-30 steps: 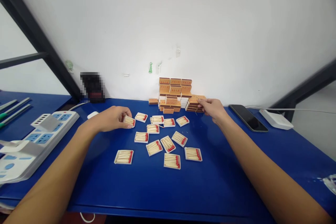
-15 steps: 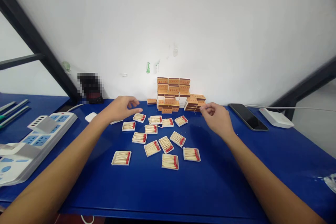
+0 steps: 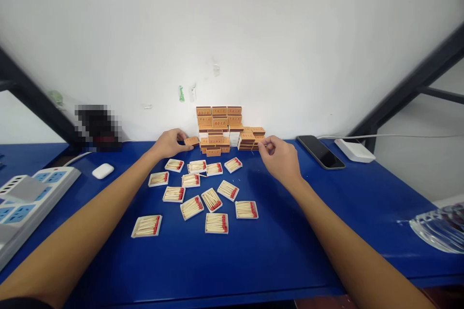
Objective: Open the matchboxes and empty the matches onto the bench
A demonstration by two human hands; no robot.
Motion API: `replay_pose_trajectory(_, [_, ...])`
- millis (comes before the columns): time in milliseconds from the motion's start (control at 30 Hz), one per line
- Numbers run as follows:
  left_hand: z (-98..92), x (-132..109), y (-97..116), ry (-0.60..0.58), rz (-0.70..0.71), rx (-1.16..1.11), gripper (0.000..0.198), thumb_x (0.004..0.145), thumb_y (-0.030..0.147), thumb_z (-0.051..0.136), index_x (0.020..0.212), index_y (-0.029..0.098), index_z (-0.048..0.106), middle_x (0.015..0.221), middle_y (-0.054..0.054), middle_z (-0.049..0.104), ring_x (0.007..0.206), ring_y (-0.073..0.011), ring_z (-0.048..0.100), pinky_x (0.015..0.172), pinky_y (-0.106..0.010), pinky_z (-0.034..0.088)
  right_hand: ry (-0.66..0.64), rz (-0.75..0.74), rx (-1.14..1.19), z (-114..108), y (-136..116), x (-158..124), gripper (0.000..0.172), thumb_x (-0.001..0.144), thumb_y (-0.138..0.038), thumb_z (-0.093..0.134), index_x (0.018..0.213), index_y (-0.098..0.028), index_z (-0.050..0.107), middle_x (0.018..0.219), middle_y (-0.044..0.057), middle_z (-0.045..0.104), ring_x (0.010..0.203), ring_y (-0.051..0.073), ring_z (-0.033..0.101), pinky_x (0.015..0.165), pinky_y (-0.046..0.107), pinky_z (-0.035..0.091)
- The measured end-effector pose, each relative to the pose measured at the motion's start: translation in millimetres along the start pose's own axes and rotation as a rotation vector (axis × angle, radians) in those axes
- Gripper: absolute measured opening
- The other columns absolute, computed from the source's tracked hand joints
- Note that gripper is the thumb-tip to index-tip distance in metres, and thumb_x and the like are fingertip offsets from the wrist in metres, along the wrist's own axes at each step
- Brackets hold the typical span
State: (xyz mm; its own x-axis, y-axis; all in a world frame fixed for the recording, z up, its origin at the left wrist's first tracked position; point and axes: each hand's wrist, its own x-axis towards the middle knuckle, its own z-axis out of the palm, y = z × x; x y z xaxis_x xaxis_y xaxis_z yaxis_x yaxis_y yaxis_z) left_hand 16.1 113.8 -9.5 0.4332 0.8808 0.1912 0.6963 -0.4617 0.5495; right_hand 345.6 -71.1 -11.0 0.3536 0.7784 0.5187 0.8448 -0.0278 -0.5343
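Note:
My left hand [image 3: 170,146] has its thumb and fingers closed on a small orange matchbox [image 3: 191,141] just left of the stack. The matchbox sits slightly tilted. A stepped stack of orange matchboxes [image 3: 219,121] stands against the wall, with white sides showing among its middle rows. Beside it on the right is a lower pile of matchboxes [image 3: 247,139]. My right hand [image 3: 280,157] is by that pile, fingertips pinched together; what they hold, if anything, I cannot make out. Several open matchbox trays full of red-tipped matches, one of them a front tray [image 3: 216,223], lie between my arms.
On the blue table [image 3: 253,260], a power strip [image 3: 39,193] and a white earbud case [image 3: 103,171] lie to the left. To the right are a dark phone [image 3: 321,152], a white box [image 3: 354,150] with a cable, and clear plastic rings [image 3: 438,227].
My left hand has reached the lone matchbox and closed on it. My right hand keeps its pinch beside the low pile. The view has turned right, so everything sits further left.

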Motion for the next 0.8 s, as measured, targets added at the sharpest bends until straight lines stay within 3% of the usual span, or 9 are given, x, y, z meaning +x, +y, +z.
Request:
replay_pose_trajectory(133, [-0.3,-1,10,-0.013,-0.015,-0.057,0.053,0.063,0.053,0.088,0.100,0.018,0.072,0.096,-0.008,0.077,0.091,-0.0236,0.069,0.081,-0.035,0.053,0.005,0.002,0.022,-1,-3,0,0.018,0.093,-0.036,0.059,0.084,-0.023,0.068,0.068,0.003,0.068,0.063,0.020,0.060,0.065,0.032,0.036])
replay_pose_trajectory(233, [-6.4,-12,19,-0.001,-0.002,-0.019,0.043,0.070,0.049,0.083,0.096,0.016,0.076,0.096,-0.009,0.078,0.089,-0.0244,0.069,0.081,-0.036,0.053,0.003,0.017,0.078,0,-2,0,0.019,0.092,-0.037,0.061,0.082,-0.022,0.067,0.066,0.002,0.067,0.062,0.019,0.059,0.066,0.032,0.038])
replay_pose_trajectory(300, [-13.9,-28,25,0.036,0.027,0.019,0.040,0.074,0.045,0.080,0.099,0.015,0.078,0.100,-0.010,0.078,0.090,-0.0253,0.070,0.082,-0.037,0.055,-0.014,0.054,0.191,1,-1,1,0.021,0.090,-0.039,0.063,0.081,-0.021,0.067,0.065,0.002,0.066,0.061,0.018,0.058,0.066,0.032,0.040])
replay_pose_trajectory(400, [-23.2,-63,35,0.159,0.098,-0.051,0.051,0.077,0.045,0.080,0.117,0.015,0.075,0.108,-0.010,0.078,0.091,-0.0242,0.071,0.084,-0.037,0.059,-0.128,0.165,0.491,3,-6,0,0.031,0.086,-0.050,0.070,0.081,-0.019,0.067,0.065,0.002,0.065,0.059,0.016,0.056,0.061,0.031,0.043])
replay_pose_trajectory(500, [-22.5,-94,49,0.262,0.288,-0.136,0.051,0.083,0.042,0.079,0.127,0.018,0.072,0.110,-0.008,0.075,0.090,-0.0205,0.070,0.087,-0.037,0.060,-0.237,0.276,0.767,6,-23,-5,0.046,0.079,-0.063,0.076,0.087,-0.019,0.066,0.066,0.000,0.063,0.053,0.012,0.049,0.050,0.027,0.038])
replay_pose_trajectory(667, [-5.3,-113,77,0.358,0.495,-0.175,0.043,0.089,0.029,0.079,0.130,0.022,0.070,0.110,-0.006,0.073,0.090,-0.0178,0.069,0.084,-0.035,0.061,-0.163,0.343,0.995,13,-73,-34,0.048,0.079,-0.067,0.077,0.095,-0.023,0.063,0.085,0.001,0.066,0.064,0.012,0.055,0.045,0.022,0.039])
replay_pose_trajectory(800, [8.0,-118,92,0.326,0.568,-0.184,0.045,0.089,0.022,0.080,0.132,0.022,0.069,0.115,-0.007,0.074,0.102,-0.0207,0.072,0.090,-0.036,0.061,-0.510,0.194,1.016,16,-104,-60,0.049,0.089,-0.071,0.065,0.098,-0.023,0.067,0.086,0.001,0.065,0.067,0.014,0.059,0.051,0.025,0.050])
